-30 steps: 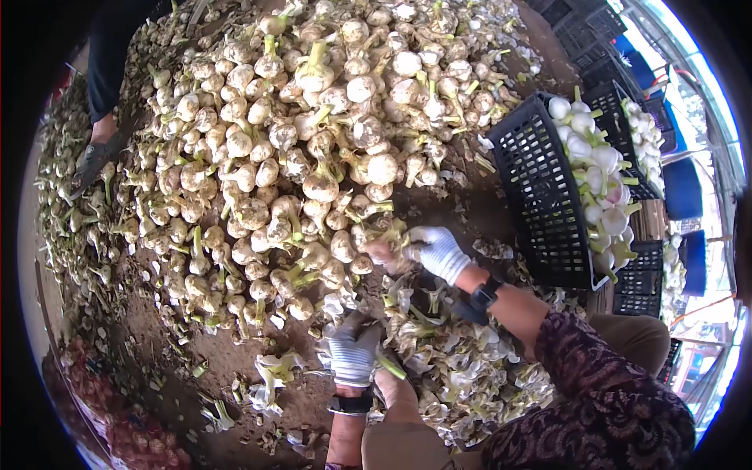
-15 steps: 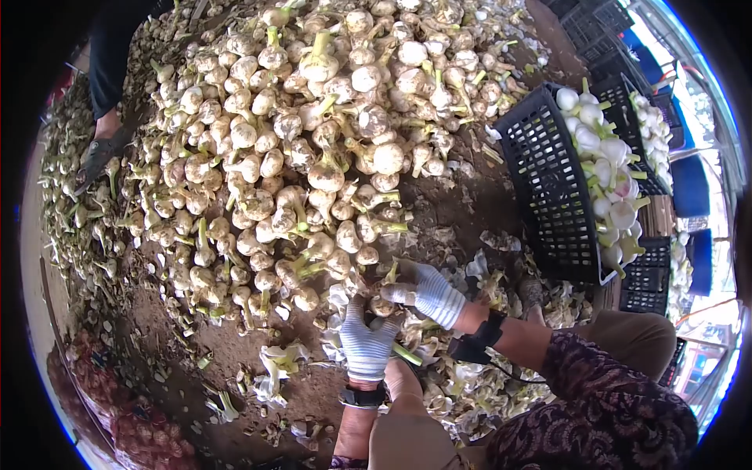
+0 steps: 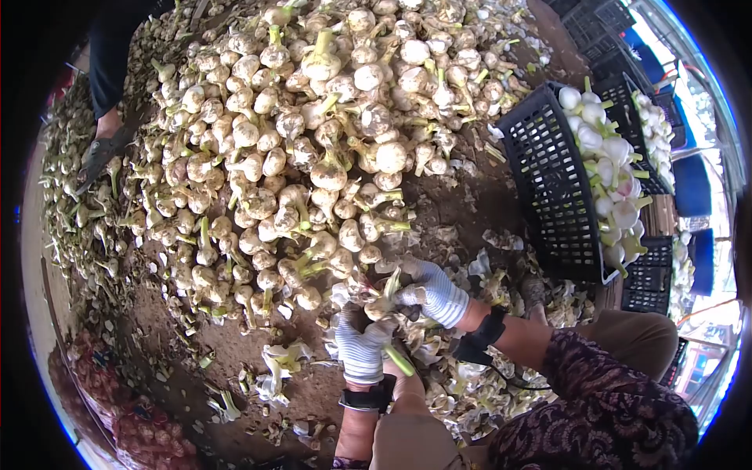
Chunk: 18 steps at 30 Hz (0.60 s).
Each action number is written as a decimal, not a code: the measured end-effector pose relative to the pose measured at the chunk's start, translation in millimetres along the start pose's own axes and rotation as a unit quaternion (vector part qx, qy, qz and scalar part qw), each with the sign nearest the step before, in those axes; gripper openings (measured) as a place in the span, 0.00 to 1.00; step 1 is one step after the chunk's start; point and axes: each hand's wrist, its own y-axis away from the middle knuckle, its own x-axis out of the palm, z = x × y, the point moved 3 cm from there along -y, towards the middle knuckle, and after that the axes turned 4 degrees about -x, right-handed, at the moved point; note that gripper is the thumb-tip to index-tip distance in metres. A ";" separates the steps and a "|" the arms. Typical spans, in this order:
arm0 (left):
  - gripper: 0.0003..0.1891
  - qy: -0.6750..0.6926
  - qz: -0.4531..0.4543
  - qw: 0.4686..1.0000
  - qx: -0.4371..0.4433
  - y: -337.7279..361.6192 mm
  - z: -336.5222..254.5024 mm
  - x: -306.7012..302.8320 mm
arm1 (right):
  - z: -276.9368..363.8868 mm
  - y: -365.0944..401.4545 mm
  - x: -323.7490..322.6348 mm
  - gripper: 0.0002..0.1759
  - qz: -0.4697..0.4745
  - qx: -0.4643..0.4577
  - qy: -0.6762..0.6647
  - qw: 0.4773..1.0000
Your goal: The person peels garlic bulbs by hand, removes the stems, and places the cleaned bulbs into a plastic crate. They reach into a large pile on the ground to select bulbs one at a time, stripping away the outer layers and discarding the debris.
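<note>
Both of my hands wear striped, soiled work gloves and meet at the near edge of a big heap of garlic bulbs (image 3: 329, 176). My left hand (image 3: 362, 341) is closed around a garlic bulb (image 3: 379, 307), whose green stem sticks out below toward me. My right hand (image 3: 431, 291) pinches at the bulb's upper right side, where a strip of pale husk (image 3: 393, 282) stands away from it. Fingers partly hide the bulb. Peeled husks (image 3: 446, 384) lie on the ground under and around my hands.
A black plastic crate (image 3: 552, 180) of cleaned white garlic (image 3: 607, 164) stands at right, with more crates behind. Red net sacks (image 3: 149, 439) lie at lower left. Another person's leg and shoe (image 3: 106, 149) are at upper left.
My right hand has shifted slightly right and pulls a husk strip outward from the bulb. My left hand has turned a little, and the stem now points more steeply downward.
</note>
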 end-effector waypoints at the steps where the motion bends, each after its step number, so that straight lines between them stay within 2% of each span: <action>1: 0.31 -0.001 0.000 1.000 0.000 -0.2 1.6 -4.4 | 2.2 0.8 0.9 0.28 0.000 0.000 -0.001 1.000; 3: 0.33 0.157 0.013 0.985 -0.069 -0.9 8.4 -9.6 | 6.5 3.3 1.4 0.28 -0.026 0.019 0.053 0.998; 5: 0.32 0.158 0.019 0.985 -0.066 1.2 3.9 -4.5 | 6.0 5.1 -1.5 0.25 -0.045 -0.007 0.069 0.997; 7: 0.31 -0.004 -0.014 1.000 0.006 1.3 -5.4 3.1 | 12.1 2.7 -2.2 0.21 -0.056 0.027 0.142 0.988; 8: 0.31 -0.074 -0.015 0.996 0.041 -1.1 -2.3 -0.1 | 14.7 7.6 -1.6 0.20 -0.069 0.098 0.072 0.990; 9: 0.31 -0.073 -0.014 0.996 0.042 -0.7 -2.6 1.3 | 14.1 7.5 -2.4 0.20 -0.069 0.097 0.073 0.990; 11: 0.30 -0.254 -0.057 0.965 0.038 2.4 -4.3 2.0 | 6.2 8.2 -2.8 0.22 -0.065 0.159 0.143 0.975; 12: 0.27 -0.293 -0.075 0.952 0.048 1.4 -1.6 -0.2 | 12.9 8.1 3.5 0.17 -0.070 0.186 0.187 0.962; 13: 0.27 -0.293 -0.075 0.952 0.048 3.0 -1.0 -2.2 | 7.2 8.2 1.9 0.17 -0.070 0.187 0.187 0.962; 15: 0.25 -0.474 -0.071 0.872 0.096 6.9 -7.3 0.8 | -2.9 8.1 -2.5 0.13 -0.093 0.161 0.161 0.969; 16: 0.25 -0.474 -0.070 0.872 0.096 7.9 -10.3 4.7 | -1.6 9.1 -2.6 0.10 -0.105 0.159 0.152 0.970; 18: 0.23 -0.249 -0.070 0.963 0.081 7.9 -14.3 9.9 | -1.9 11.2 -4.7 0.10 -0.104 0.175 0.111 0.973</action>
